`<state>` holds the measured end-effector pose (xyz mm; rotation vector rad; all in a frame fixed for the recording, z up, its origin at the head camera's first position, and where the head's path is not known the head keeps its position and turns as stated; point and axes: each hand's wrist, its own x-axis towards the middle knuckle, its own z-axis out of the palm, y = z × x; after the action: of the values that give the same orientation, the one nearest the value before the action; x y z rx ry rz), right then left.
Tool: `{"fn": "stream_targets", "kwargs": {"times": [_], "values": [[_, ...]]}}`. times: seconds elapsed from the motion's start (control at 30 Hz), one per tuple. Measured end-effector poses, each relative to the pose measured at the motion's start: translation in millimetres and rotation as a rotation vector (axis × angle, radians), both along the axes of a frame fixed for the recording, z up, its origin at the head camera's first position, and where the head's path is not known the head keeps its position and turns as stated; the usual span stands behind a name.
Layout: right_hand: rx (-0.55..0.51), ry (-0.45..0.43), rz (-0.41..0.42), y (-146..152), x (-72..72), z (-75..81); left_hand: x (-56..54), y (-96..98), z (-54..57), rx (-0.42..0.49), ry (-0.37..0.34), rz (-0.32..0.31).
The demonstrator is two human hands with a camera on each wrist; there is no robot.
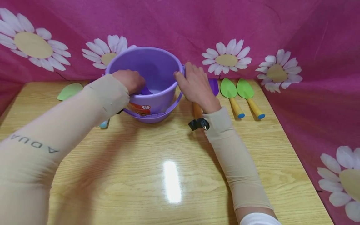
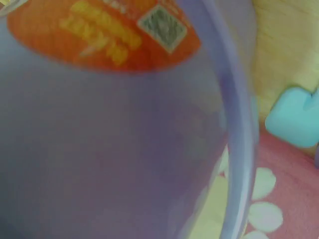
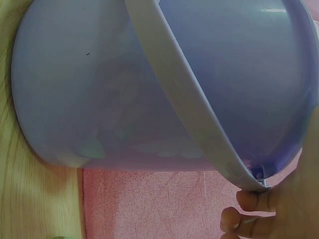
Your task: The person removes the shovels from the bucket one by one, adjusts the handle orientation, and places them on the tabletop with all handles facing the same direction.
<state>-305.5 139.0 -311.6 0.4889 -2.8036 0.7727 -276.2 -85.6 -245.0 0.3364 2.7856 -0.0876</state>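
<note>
A purple bucket [image 1: 164,101] stands upright at the back of the table, its handle lowered across the front. My left hand [image 1: 130,81] reaches over the near-left rim into it, fingers hidden from view. Beside those fingers shows a darker purple piece [image 1: 145,90] inside the bucket; I cannot tell whether the hand holds it. My right hand [image 1: 195,82] grips the bucket's right rim, thumb over the edge and fingers outside by the handle hinge [image 3: 260,174]. An orange label [image 2: 104,35] fills part of the left wrist view.
Two green trowels [image 1: 229,89] [image 1: 246,89] with yellow handles lie right of the bucket. A dark purple blade [image 1: 213,86] and an orange handle [image 1: 197,110] show partly behind the right hand. Left lies a pale green blade [image 1: 70,90]; a light blue end [image 1: 104,124] shows beneath the left forearm. Flowered pink cloth [image 1: 171,22] stands behind.
</note>
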Motion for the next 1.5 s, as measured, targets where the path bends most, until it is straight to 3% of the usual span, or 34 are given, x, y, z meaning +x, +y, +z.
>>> {"fn": "stream_targets", "kwargs": {"times": [0.13, 0.3, 0.53, 0.67, 0.83, 1.17, 1.37, 1.5], "values": [[-0.001, -0.005, 0.005, -1.5, 0.6, 1.8, -3.0, 0.7, 7.4, -0.083, 0.002, -0.093], [-0.002, -0.015, 0.001, -2.0, 1.2, 2.1, -5.9, -2.9, 17.2, -0.141, 0.066, -0.214], [0.001, 0.004, 0.001, 0.1, -0.8, 0.2, -0.7, -16.1, 35.9, -0.182, 0.135, -0.268], [-0.005, 0.016, 0.002, 2.8, -3.3, -1.6, 2.9, -26.4, 46.1, -0.151, 0.158, -0.311], [-0.012, 0.022, 0.004, 6.3, -6.0, -4.4, 6.3, -40.7, 54.3, -0.104, 0.186, -0.309], [-0.012, 0.007, -0.008, 10.5, -9.8, -4.4, 16.2, -87.1, 52.9, -0.077, 0.351, -0.313], [-0.013, 0.006, -0.013, 13.8, -12.3, -4.2, 23.5, -120.7, 44.2, -0.118, 0.445, -0.329], [-0.014, 0.007, -0.021, 17.1, -13.2, -3.8, 28.1, -141.6, 34.1, -0.081, 0.5, -0.292]]}}
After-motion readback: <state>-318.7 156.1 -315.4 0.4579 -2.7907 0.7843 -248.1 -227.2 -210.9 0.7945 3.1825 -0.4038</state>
